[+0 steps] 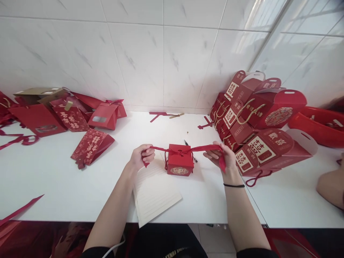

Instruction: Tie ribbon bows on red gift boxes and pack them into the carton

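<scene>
A small red gift box (179,162) with a gold round print on its front stands upright on the table, partly over a lined notebook (158,197). A red ribbon (205,147) crosses the top of the box, gathered at the middle, and is drawn out to both sides. My left hand (143,157) is closed on the ribbon's left end. On the other side, my right hand (221,154) grips the right end, and a tail of ribbon hangs below its fingers. Dark red cords (166,161) show at the sides of the box. A black pen (195,158) lies behind it.
Stacked red boxes with handles (258,107) stand at the right, beside a red basin (317,123). Red bags and boxes (103,114) lie at the left. Loose ribbon pieces (158,114) lie near the tiled wall (145,64). Another person's arm (331,182) rests at the right edge.
</scene>
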Tool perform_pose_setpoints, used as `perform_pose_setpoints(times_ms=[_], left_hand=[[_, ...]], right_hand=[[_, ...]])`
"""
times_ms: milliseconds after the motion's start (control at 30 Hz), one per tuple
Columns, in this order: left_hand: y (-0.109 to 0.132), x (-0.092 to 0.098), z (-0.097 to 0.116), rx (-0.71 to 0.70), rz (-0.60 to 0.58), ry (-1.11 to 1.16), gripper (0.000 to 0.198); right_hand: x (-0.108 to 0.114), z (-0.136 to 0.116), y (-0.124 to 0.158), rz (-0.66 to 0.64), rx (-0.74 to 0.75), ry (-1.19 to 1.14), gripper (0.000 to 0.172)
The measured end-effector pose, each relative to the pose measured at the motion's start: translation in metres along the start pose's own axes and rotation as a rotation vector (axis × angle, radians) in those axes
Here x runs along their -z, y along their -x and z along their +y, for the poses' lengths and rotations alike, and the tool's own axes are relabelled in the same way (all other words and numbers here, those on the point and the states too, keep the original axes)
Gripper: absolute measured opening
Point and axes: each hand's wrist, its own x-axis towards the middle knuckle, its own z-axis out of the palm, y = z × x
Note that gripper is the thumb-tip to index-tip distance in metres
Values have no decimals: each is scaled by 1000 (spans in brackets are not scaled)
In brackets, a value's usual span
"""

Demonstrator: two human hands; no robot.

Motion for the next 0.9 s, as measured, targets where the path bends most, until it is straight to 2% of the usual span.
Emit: perform_pose_setpoints(times_ms=[67, 133, 233, 367, 467, 533, 667, 767, 900], left_hand=[[2, 3, 3, -33, 28, 106, 26], [4, 4, 5, -66, 77, 226, 19], [4, 4, 9, -159, 168, 319, 17], [-1, -11, 25, -320, 209, 300, 24], [-4, -34, 42, -414, 137, 170, 20], [-5, -52, 53, -469, 31, 46, 19], [-4, -81, 64, -514, -179, -255, 36], [-4, -90, 65, -517, -238, -422, 41], [-4, -91, 65, -497, -240, -475, 42]], right_hand=[[3, 1, 0, 110, 54, -32, 52], [5, 2, 0, 156, 87, -93, 47], [2, 2, -1, 143, 129, -194, 37], [-22, -9, -8, 123, 141, -204, 33], [-47, -25, -15, 50, 118, -204, 35], [-63, -35, -19, -23, 122, -172, 42], [-87, -45, -24, -120, 206, -113, 51], [-96, -45, -25, -158, 270, -117, 52], [-101, -48, -24, -115, 300, -128, 51]])
